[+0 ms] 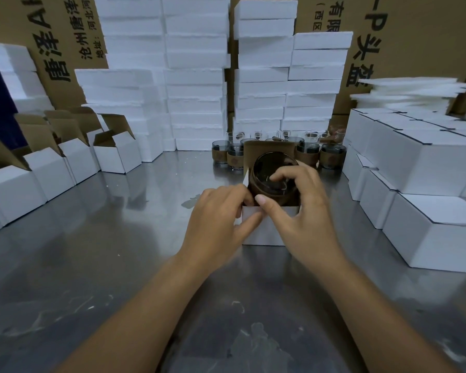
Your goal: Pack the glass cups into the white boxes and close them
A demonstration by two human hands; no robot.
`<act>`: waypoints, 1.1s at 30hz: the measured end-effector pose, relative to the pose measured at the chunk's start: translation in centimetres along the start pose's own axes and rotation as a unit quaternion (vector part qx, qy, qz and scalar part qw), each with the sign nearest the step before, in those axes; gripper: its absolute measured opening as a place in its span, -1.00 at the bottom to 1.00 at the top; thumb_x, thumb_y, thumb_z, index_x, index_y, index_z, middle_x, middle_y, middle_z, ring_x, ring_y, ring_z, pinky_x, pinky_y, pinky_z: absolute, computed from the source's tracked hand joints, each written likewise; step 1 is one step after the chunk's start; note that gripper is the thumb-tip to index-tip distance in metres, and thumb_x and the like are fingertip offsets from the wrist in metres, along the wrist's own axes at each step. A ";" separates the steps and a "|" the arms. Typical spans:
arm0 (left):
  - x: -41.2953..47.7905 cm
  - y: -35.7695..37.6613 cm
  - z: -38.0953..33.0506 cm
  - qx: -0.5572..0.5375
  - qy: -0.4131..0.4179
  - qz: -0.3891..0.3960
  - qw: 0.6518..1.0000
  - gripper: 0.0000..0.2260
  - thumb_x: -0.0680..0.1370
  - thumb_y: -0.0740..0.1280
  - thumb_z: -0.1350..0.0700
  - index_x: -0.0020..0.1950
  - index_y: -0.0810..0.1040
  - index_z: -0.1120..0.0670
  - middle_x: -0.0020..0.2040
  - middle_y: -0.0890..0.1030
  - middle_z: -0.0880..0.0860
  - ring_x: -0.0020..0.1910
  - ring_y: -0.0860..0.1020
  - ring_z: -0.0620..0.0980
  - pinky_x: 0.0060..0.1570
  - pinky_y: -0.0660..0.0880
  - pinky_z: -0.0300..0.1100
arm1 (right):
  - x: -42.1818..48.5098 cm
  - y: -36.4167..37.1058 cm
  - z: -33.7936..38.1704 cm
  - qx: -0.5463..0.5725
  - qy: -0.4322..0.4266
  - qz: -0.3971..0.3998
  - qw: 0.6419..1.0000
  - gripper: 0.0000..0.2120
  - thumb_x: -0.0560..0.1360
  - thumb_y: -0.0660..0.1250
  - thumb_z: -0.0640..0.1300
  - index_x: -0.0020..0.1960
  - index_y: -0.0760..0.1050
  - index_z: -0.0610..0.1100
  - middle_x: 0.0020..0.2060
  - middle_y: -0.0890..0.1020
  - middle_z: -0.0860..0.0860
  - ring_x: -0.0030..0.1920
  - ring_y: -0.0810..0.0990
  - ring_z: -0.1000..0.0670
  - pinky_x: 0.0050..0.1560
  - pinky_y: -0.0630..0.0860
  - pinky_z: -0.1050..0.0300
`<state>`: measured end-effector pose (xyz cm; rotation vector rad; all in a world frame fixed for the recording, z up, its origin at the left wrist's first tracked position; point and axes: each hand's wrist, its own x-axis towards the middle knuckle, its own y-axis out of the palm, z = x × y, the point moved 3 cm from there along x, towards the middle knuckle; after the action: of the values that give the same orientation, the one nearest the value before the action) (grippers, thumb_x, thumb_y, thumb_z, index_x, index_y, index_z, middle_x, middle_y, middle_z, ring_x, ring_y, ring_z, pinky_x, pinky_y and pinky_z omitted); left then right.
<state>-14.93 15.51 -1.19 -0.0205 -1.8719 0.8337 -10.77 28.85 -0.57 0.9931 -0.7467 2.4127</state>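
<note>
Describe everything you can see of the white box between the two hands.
The white box is small cardboard, white outside, brown inside. It stands upright on the metal table, top open, rear flap raised. A dark glass cup sits partly inside. The left hand grips its left corner; the right hand holds the cup, thumb over the front edge.

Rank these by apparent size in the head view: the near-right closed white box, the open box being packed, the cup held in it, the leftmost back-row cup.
1. closed white box
2. open box, partly hidden
3. held cup
4. leftmost back-row cup; it looks smaller partly because it stands farther away
</note>
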 end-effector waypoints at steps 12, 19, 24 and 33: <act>-0.1 0.0 -0.1 -0.009 0.010 0.012 1.000 -0.82 0.43 0.38 0.00 -0.15 0.48 0.08 -0.30 0.35 -0.16 -0.33 0.33 -0.17 -0.21 0.26 -0.36 | 0.0 -0.1 -0.2 -0.021 0.012 -0.014 1.000 -0.75 0.43 0.44 -0.19 -0.04 0.44 0.09 0.24 0.35 0.10 0.18 0.30 0.42 0.10 0.20 0.62; -0.2 0.1 0.0 -0.007 0.001 0.010 1.000 -0.82 0.44 0.37 -0.02 -0.17 0.47 0.07 -0.31 0.37 -0.14 -0.31 0.34 -0.12 -0.22 0.26 -0.38 | 0.0 0.2 -0.4 -0.093 0.040 0.047 0.994 -0.89 0.54 0.29 -0.17 -0.14 0.42 -0.05 0.34 0.34 0.09 0.37 0.22 0.12 0.07 0.02 0.68; -0.2 0.1 0.0 -0.007 0.005 0.011 1.000 -0.83 0.45 0.36 -0.02 -0.16 0.50 0.08 -0.30 0.37 -0.16 -0.33 0.35 -0.17 -0.20 0.25 -0.40 | -0.1 0.4 -0.6 -0.155 0.017 0.080 0.985 -0.84 0.59 0.21 -0.10 -0.17 0.43 -0.04 0.44 0.25 0.06 0.37 0.12 0.18 0.15 0.13 0.35; 0.2 0.0 0.8 -0.289 -0.229 -0.005 0.930 -0.71 0.58 0.24 0.00 0.24 0.27 -0.27 -0.19 0.49 -0.15 -0.07 0.52 -0.19 -0.12 0.39 -0.53 | 0.6 -0.7 -2.0 0.143 0.186 -0.161 0.959 -0.79 0.61 0.13 -0.13 0.12 0.47 0.09 0.06 0.50 0.31 0.18 0.47 0.23 0.12 0.40 0.28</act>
<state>-15.66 15.20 -1.22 -0.1984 -2.5041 0.2575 -11.75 30.73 -1.11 0.6617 -0.0958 2.3493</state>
